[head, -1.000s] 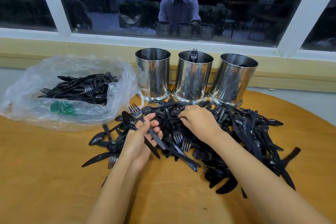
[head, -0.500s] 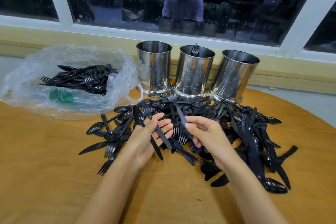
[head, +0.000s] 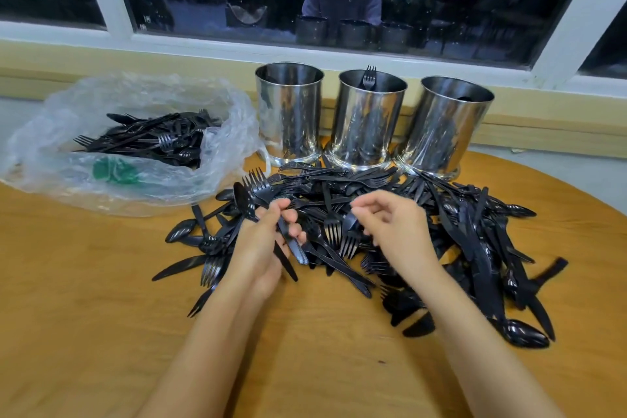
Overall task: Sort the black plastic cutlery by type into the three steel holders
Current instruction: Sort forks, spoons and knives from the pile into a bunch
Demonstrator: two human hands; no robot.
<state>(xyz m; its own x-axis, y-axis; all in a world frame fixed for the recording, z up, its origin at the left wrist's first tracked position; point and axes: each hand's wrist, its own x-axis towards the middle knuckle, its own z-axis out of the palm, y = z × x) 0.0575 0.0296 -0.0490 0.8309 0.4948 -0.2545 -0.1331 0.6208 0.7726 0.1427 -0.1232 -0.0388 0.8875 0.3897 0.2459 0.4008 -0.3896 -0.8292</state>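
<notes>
Black cutlery (head: 451,234) lies heaped on the wooden table (head: 101,316) before three steel holders (head: 368,125), the left hand (head: 263,248) gripping a fork (head: 258,186) and spoon (head: 243,196), the right hand (head: 398,234) loosely curled, empty, above the pile.

Warm indoor light, wide-angle edge distortion

Clear plastic bag (head: 142,95) on left of round wooden table (head: 84,332), green patch (head: 115,173) showing through. White-framed window (head: 115,7) behind; yellow ledge (head: 135,61) below.
</notes>
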